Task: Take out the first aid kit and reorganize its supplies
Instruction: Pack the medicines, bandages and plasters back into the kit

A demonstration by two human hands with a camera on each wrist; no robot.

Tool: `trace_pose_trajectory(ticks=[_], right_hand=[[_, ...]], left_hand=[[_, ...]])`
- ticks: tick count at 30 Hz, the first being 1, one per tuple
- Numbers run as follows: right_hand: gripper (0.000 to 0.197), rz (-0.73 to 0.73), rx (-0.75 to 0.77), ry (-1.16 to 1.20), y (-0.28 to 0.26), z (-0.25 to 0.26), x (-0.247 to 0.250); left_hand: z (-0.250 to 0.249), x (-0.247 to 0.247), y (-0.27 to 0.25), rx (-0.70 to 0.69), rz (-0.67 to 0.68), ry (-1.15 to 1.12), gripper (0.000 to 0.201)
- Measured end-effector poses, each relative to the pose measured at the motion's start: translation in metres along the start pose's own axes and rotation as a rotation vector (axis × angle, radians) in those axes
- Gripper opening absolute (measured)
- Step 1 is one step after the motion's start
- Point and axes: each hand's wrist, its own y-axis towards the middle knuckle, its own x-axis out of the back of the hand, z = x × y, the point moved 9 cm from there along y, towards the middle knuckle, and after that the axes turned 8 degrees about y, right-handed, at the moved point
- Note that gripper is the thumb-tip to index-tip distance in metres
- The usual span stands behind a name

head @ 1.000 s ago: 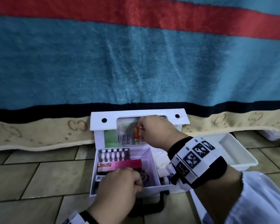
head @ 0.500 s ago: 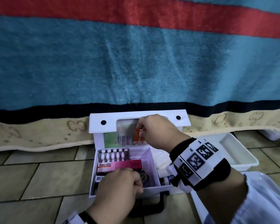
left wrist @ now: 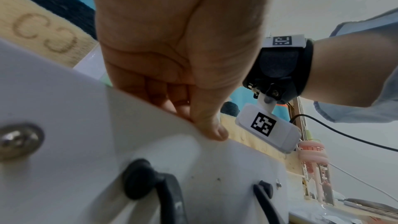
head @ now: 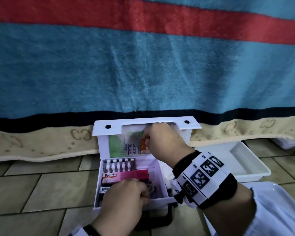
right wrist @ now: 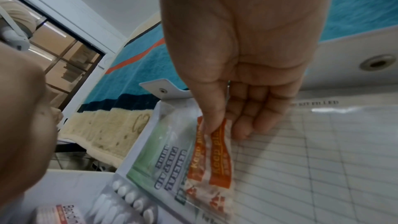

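The white first aid kit [head: 131, 169] sits open on the tiled floor [head: 41, 184], its lid [head: 146, 124] standing upright against the striped blue and red blanket [head: 143, 65] behind it. The right hand [head: 163, 143] reaches into the inside of the lid, thumb and forefinger pinching the top of an orange-and-white packet [right wrist: 212, 157] printed "Keep"; the packet lies against the lid's clear pocket, just beside a green first aid guide leaflet [right wrist: 163, 161] and in front of a lined checklist sheet [right wrist: 312, 151]. The left hand [head: 124, 200] is at the kit's front edge, fingers curled over the rim and thumb pressed on the outer front wall, gripping it above the black carrying handle [left wrist: 163, 192]. Inside the kit's left compartment, farthest from the front edge, lies a blister strip of white tablets [head: 119, 165]; directly in front of it rests a pink and red Bacidin box [head: 124, 176], and in front of that a dark item with a barcode [head: 104, 190], partly hidden under the left hand. A white plastic tray [head: 242, 160] stands on the floor to the right of the kit, near it, and a second white tray [head: 279, 210] lies nearer the person on that same side.
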Motion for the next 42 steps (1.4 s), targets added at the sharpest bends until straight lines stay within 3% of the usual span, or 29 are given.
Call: trace_pose_trajectory(ticks=[8,14,17,23,26,29,32,36,42], right_hand=[[0.025,-0.104,0.091,-0.086,-0.012,0.008,0.016],[0.028,-0.146,0.018,0.096,-0.033,-0.011,0.04],[0.025,-0.191,-0.019,0.17,-0.058,-0.033,0.058],[0.015,-0.257,-0.243,0.195,-0.137,-0.121,0.088],[0.019,-0.183,-0.406,0.095,-0.185,-0.171,0.081],[0.024,0.04,-0.556,-0.045,-0.226,-0.21,0.047],[0.027,0.205,-0.583,-0.079,-0.249,-0.223,0.01],[0.024,0.17,-0.566,-0.041,-0.25,-0.224,-0.016],[0.049,0.177,-0.531,-0.136,-0.243,-0.216,-0.033]], left_hand=[[-0.001,0.002,0.0,0.008,0.008,-0.017,0.017],[-0.002,0.007,-0.003,0.006,-0.027,-0.017,0.014],[-0.003,0.01,-0.004,0.001,-0.037,-0.022,0.006],[0.004,0.009,0.001,0.054,-0.01,-0.018,0.024],[0.003,0.005,0.005,0.053,0.041,-0.006,0.022],[0.0,0.004,0.004,0.049,0.061,-0.007,0.016],[0.0,0.004,0.003,0.072,0.068,0.01,0.014],[-0.002,0.004,0.002,0.087,0.074,0.009,0.018],[-0.002,0.002,0.001,0.093,0.087,-0.026,0.021]])
